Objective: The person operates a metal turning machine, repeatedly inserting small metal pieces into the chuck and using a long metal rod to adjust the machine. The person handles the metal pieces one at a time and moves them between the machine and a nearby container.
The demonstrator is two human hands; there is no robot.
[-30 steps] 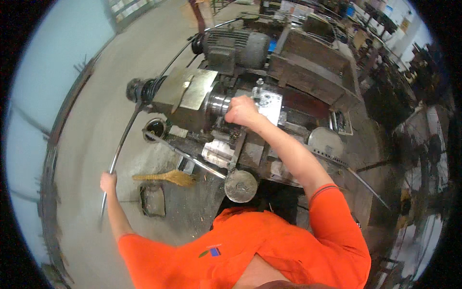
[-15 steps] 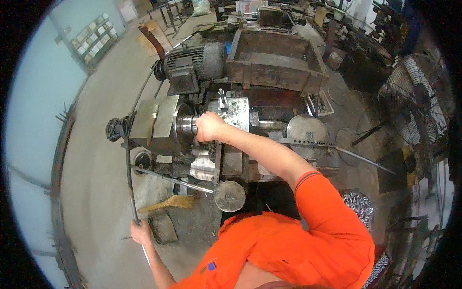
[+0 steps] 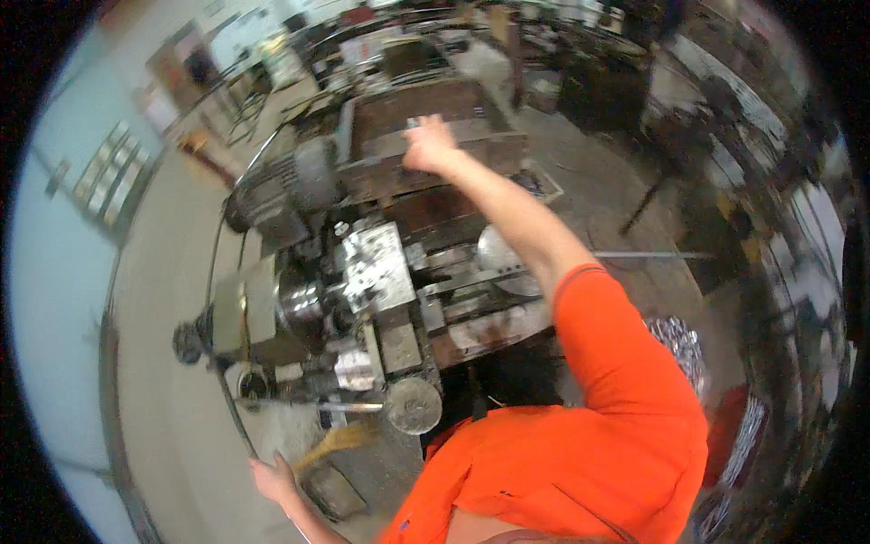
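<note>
My right hand (image 3: pixel 430 145) reaches over the dark open-topped box (image 3: pixel 370 192) behind the lathe. A small shiny metal part (image 3: pixel 413 122) shows at its fingertips, blurred, and the fingers look closed on it. At the lower left my left hand (image 3: pixel 274 479) is around the lower part of a long lever rod (image 3: pixel 237 419), with its grip looking loose. Between the hands stands the lathe, with a round metal chuck (image 3: pixel 299 304), a grey headstock cover (image 3: pixel 246 310) and a pale tool block (image 3: pixel 379 267). Nothing of mine touches the chuck.
A dark motor (image 3: pixel 290 181) sits behind the headstock. Round discs, one of them a grey disc (image 3: pixel 413 405), stand out from the lathe. A straw brush (image 3: pixel 337 442) lies on the floor by a tray (image 3: pixel 333 492). Piled metal pieces (image 3: pixel 675 349) lie at right.
My right hand has left the chuck and moved up and away over the box. The left hand stays at the lever, its grip looser. The whole view has turned and shifted.
</note>
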